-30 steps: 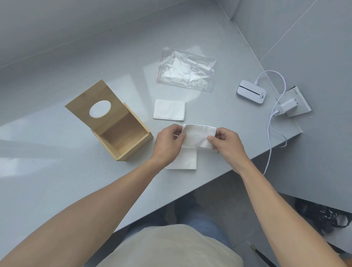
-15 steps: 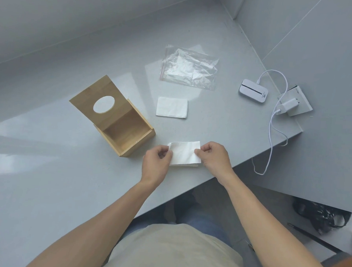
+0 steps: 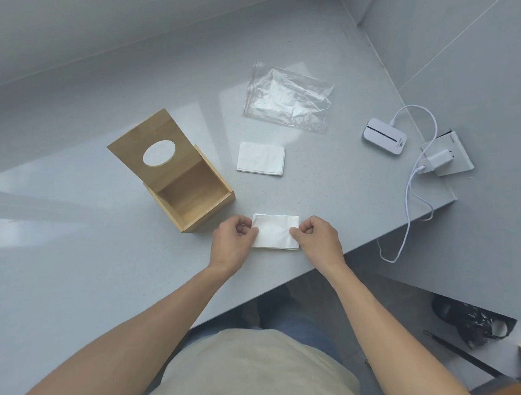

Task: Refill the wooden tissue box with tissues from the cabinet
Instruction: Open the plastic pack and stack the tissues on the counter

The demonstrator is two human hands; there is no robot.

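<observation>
Both hands are pinching one folded tissue (image 3: 275,231) flat on the grey surface (image 3: 84,248), near its front edge. The left hand (image 3: 234,241) has its grip closed on the tissue's left end, the right hand (image 3: 317,241) on the right end, so the long axis runs left-right between them.

The box (image 3: 190,190) sits just left of and behind the tissue, lid (image 3: 153,145) tipped up and back, open side facing up, looks empty inside. A second tissue (image 3: 261,158) lies flat farther back, long side also left-right, with a clear bag (image 3: 288,97) behind it.

Off to the right there's a white gadget (image 3: 383,136), a cable (image 3: 410,187) and a charger (image 3: 436,159) in a wall socket. Grey walls all round.
</observation>
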